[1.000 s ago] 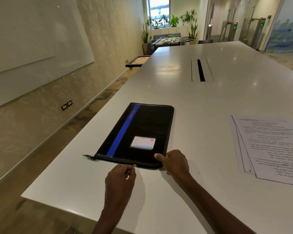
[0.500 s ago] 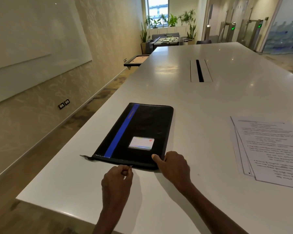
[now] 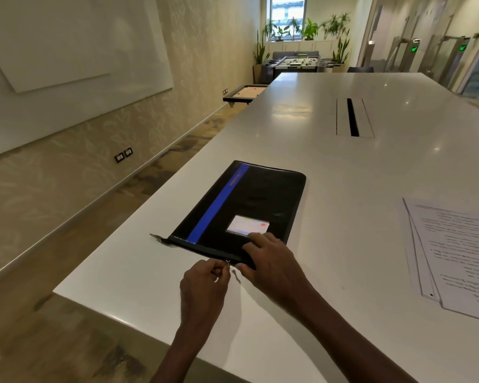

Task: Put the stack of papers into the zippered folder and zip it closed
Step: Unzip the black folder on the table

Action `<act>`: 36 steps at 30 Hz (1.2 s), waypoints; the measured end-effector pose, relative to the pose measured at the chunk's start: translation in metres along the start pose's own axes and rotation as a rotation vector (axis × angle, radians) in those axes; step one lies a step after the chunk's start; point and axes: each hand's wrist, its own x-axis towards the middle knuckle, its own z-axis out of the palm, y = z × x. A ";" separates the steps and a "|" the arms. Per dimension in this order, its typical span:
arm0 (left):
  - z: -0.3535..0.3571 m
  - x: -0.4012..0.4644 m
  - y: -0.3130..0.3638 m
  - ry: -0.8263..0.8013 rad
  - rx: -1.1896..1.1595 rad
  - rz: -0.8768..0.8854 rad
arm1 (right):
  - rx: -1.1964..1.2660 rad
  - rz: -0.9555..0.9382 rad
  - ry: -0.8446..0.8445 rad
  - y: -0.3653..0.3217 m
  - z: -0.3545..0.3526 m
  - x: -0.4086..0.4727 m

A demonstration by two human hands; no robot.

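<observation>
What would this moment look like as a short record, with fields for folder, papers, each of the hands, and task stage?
folder: black with a blue stripe, flat on the white table
zipper pull: at the near edge
papers: loose stack on the table to the right, outside the folder
left hand: pinches the zipper pull
right hand: holds the folder's near right corner
stage: papers not yet in

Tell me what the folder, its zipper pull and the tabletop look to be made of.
Folder: likely glossy vinyl or faux leather, black with soft reflections and a blue stripe. Zipper pull, pinched by the left hand: seemingly metal, small and silvery, though too small to be sure. Table: smooth white polished stone or solid surface, mirroring ceiling lights.
</observation>
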 end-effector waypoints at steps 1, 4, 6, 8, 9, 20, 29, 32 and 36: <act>-0.001 0.000 0.000 0.000 0.002 0.003 | -0.036 -0.050 -0.047 0.000 0.002 0.002; -0.002 0.001 -0.001 0.003 0.036 0.005 | -0.217 -0.185 -0.140 0.001 0.007 0.005; -0.001 0.002 -0.001 0.020 0.076 0.003 | -0.296 -0.236 -0.174 0.002 0.010 0.004; -0.001 0.003 0.001 0.040 0.111 -0.001 | -0.333 -0.242 -0.171 0.001 0.010 0.003; -0.001 0.004 0.002 0.048 0.131 -0.008 | -0.340 -0.243 -0.164 0.001 0.011 0.003; -0.011 0.018 -0.010 0.081 0.139 -0.106 | -0.455 -0.275 -0.142 -0.001 0.013 0.006; -0.021 0.031 -0.027 0.112 0.255 -0.165 | -0.525 -0.276 -0.085 -0.001 0.015 0.003; -0.022 0.036 -0.032 0.108 0.273 -0.154 | -0.539 -0.280 -0.094 0.002 0.017 0.003; -0.028 0.044 -0.038 0.131 0.279 -0.179 | -0.524 -0.269 -0.099 0.004 0.020 0.002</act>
